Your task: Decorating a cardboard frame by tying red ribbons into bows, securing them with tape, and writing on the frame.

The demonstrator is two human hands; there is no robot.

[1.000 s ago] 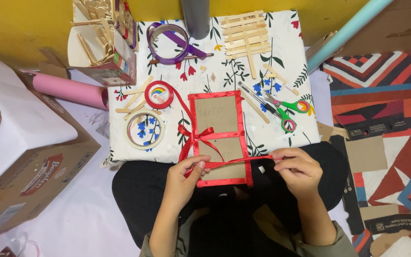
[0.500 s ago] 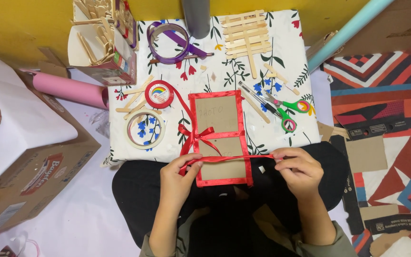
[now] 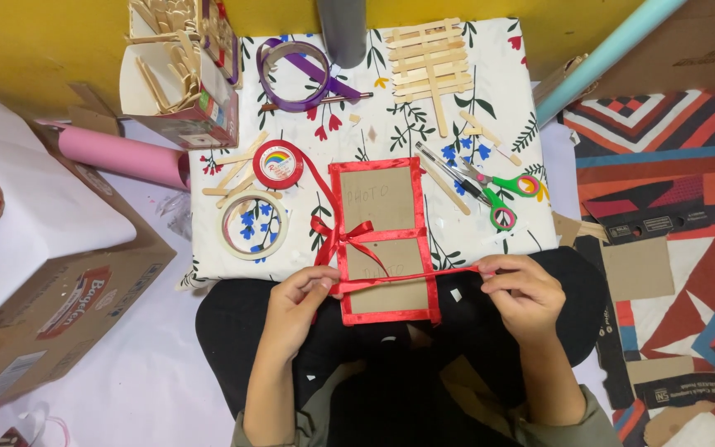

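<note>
Red ribbon [image 3: 399, 280] stretched flat across the lower part of a cardboard frame [image 3: 384, 242] edged in red, on the near edge of the flowered cloth [image 3: 498, 99] and partly over the lap. Thin, soft and slick by the look of it — likely to slide on the card unless kept taut, best taken near each end, close to the frame's sides. Frame itself light and stiff, though easily creased. A red bow [image 3: 343, 236] tied at the left edge. Left hand [image 3: 295, 302] pinching the ribbon at the left side, fingertips closed on it; right hand [image 3: 521, 298] pinching the other end just past the right edge, fingers curled tight. Further out: red tape roll [image 3: 278, 164], pale tape ring [image 3: 254, 225], green scissors [image 3: 498, 192], stick lattice [image 3: 429, 56], purple ribbon coil [image 3: 295, 74] — pink paper roll [image 3: 117, 156] off to the left.
</note>
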